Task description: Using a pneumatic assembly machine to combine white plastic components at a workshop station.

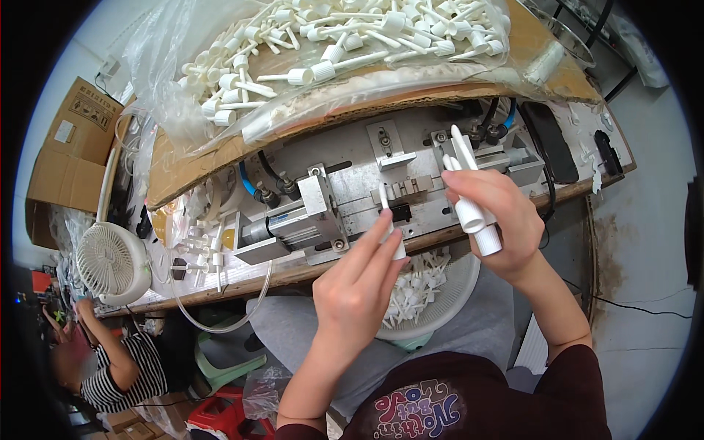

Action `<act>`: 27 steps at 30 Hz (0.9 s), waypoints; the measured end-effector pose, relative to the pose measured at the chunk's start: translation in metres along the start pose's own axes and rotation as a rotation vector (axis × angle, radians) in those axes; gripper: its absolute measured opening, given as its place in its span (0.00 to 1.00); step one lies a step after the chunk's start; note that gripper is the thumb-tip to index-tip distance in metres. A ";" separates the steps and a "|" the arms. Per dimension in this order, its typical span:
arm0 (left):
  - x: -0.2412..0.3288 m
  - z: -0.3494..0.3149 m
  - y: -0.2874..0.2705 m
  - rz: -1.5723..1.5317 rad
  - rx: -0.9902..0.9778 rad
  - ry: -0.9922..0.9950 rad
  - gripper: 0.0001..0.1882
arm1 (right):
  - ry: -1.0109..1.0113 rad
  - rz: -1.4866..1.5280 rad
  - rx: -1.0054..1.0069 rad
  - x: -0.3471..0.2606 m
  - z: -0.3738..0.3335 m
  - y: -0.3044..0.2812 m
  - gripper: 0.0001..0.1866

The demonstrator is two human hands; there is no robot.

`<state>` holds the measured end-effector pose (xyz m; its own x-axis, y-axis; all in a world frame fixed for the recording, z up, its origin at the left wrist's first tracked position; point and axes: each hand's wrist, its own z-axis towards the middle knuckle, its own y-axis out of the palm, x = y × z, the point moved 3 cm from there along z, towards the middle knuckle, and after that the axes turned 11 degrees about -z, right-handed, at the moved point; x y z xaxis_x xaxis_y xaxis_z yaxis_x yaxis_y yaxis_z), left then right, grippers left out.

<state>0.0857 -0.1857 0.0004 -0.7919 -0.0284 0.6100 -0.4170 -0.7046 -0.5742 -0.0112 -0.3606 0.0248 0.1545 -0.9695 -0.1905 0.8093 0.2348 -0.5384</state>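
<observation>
My left hand (352, 293) is closed, its fingertips on a white cap with a stick-like applicator (383, 195) at the front of the metal fixture (350, 192). The applicator's tip points away from me, toward a small slotted block (411, 188). To the right, my right hand (513, 216) grips a bunch of white ribbed caps (469, 216) with applicator stems sticking up past the fingers. It hovers over the fixture's right side, and the palm hides part of the bunch. Beneath my hands, a white basket (467, 286) holds several similar small white pieces.
Behind the fixture, a cardboard sheet (172, 172) carries a heap of white capped applicators (330, 55) on plastic film. A black phone-like slab (548, 143) lies right. A white fan (112, 262) stands left, near a clear hose (213, 328). Another person (121, 363) sits at lower left.
</observation>
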 end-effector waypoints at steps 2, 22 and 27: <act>0.001 0.002 0.006 0.119 -0.063 0.029 0.16 | 0.034 0.002 -0.036 0.001 -0.004 -0.004 0.19; 0.015 0.012 -0.005 -0.398 0.038 -0.124 0.21 | -0.077 -0.038 -0.099 -0.022 -0.017 -0.001 0.17; 0.006 0.005 -0.001 -0.109 0.010 -0.075 0.18 | 0.087 0.058 -0.036 -0.013 -0.021 0.000 0.20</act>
<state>0.0840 -0.1887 0.0070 -0.7063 -0.0041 0.7079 -0.4942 -0.7131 -0.4973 -0.0247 -0.3468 0.0097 0.1492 -0.9448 -0.2919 0.7796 0.2939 -0.5530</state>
